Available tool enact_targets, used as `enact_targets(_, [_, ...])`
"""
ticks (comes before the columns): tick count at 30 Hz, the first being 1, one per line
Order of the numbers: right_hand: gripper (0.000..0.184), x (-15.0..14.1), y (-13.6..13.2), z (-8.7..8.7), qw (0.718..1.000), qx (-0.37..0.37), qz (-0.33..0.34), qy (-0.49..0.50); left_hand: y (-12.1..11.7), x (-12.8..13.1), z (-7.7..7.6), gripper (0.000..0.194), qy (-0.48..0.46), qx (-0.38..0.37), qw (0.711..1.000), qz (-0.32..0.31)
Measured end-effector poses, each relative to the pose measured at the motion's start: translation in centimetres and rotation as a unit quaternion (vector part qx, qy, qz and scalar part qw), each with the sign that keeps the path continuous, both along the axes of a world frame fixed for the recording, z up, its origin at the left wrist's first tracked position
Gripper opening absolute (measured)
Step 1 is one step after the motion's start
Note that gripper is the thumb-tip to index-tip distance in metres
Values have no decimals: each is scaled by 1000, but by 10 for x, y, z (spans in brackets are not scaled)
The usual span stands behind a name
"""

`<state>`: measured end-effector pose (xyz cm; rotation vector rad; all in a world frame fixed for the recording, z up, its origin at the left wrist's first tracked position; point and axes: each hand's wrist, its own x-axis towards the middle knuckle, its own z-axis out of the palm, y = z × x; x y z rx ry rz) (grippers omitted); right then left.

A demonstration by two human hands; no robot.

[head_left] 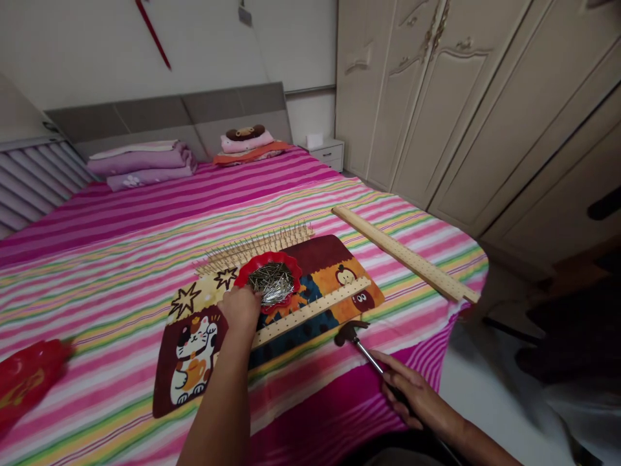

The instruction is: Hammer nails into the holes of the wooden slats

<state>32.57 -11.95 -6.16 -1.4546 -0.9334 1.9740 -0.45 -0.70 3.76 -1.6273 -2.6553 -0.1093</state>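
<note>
Right hand [407, 388] nearest, fingers wrapped round the handle of a claw hammer [369, 356]; a loose wrist could let the head swing into the drilled wooden strip [315, 310] just beyond. That strip lies on a printed mat [165, 388] over a bed cover [107, 362]; bedding likely gives, so a knock may make it hop or skew. Left hand [241, 307] at the near left of the scalloped red bowl [294, 262] of loose nails [274, 281]: a push on the rim could tip it and scatter them, and groping among points risks a prick. Long drilled board [402, 255] to the right, near end at the bed's edge; a bump might send it off. Far side of the mat, nail-studded strips [252, 249] bristle; a careless reach could snag. Hard to make out: hammer butt, lost in shadow; whether its head touches the cover; left fingertips, hidden, so cannot tell if they pinch a nail. Forearm covers part of the strip. Red dish [29, 382] cut off at left; clutter at right too dark to name.
</note>
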Motion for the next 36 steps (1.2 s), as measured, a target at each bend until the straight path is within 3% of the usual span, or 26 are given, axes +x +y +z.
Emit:
enact_targets(4, [73, 0, 0, 2, 1000, -7, 0, 0, 6, -5, 5, 26, -34, -53, 997, 33])
enact_targets(8, [68, -2, -2, 6, 1000, 14, -13, 23, -3, -20, 2, 21, -160, -1, 987, 18])
enact_targets(11, [68, -1, -3, 4, 999, 16, -21, 28, -14, -27, -6, 20, -322, 91, 942, 12])
enact_targets(14, [72, 0, -1, -1, 999, 5, -6, 32, -23, -27, -10, 27, -464, 165, 870, 17])
enact_targets(16, [74, 1, 0, -5, 999, 9, -1, 31, -26, -25, -10, 32, -521, 192, 831, 25])
enact_targets(19, [73, 0, 1, -7, 999, 19, -2, 29, -31, -24, -7, 34, -547, 217, 807, 47])
enact_targets(25, [71, -1, -2, -1, 999, 29, -3, 18, -61, -23, -14, 33, -512, 267, 813, 75])
enact_targets(29, [69, -2, -3, 1, 1000, 27, -11, 12, -86, -14, -28, 33, -473, 234, 845, 90])
enact_targets(36, [70, -2, -4, 3, 999, 27, -12, 16, -91, 2, -33, 24, -418, 227, 875, 85])
